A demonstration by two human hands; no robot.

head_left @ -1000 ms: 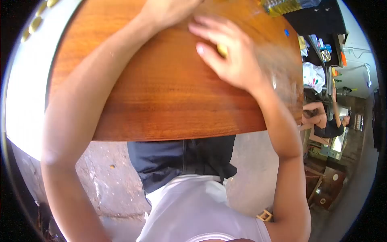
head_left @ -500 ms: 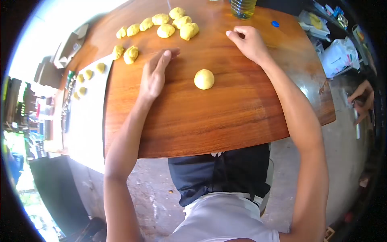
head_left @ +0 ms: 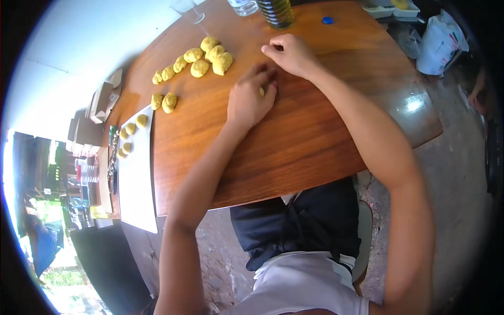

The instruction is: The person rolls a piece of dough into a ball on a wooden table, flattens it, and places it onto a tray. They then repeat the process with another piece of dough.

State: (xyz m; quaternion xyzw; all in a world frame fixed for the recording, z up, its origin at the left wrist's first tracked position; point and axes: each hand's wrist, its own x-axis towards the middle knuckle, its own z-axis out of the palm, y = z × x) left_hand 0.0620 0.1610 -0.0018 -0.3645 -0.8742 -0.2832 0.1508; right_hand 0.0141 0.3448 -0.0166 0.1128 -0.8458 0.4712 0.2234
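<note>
My left hand (head_left: 252, 98) is curled over a yellow dough ball (head_left: 261, 92) on the wooden table; only a sliver of the ball shows between thumb and fingers. Close by on the right, my right hand (head_left: 290, 55) rests with its fingers curled in. What it may hold is hidden. Beyond my left hand lie several rough yellow dough lumps (head_left: 199, 68) in a loose row. Two more lumps (head_left: 169, 103) sit nearer the left side. On a white board (head_left: 137, 184) at the left edge are several small smooth dough balls (head_left: 141, 121).
A ribbed bottle of yellow oil (head_left: 276, 14) stands at the far edge, beside a clear bottle (head_left: 243, 6) and a drinking glass (head_left: 195, 14). A blue cap (head_left: 327, 20) lies to the right. Cardboard boxes (head_left: 86, 131) are at left, a white plastic bag (head_left: 441, 44) at right.
My left hand has gone from beside the smooth dough ball to over it, fingers now curled round it. My right hand stays curled, and the two hands are closer together. The view has shifted.
</note>
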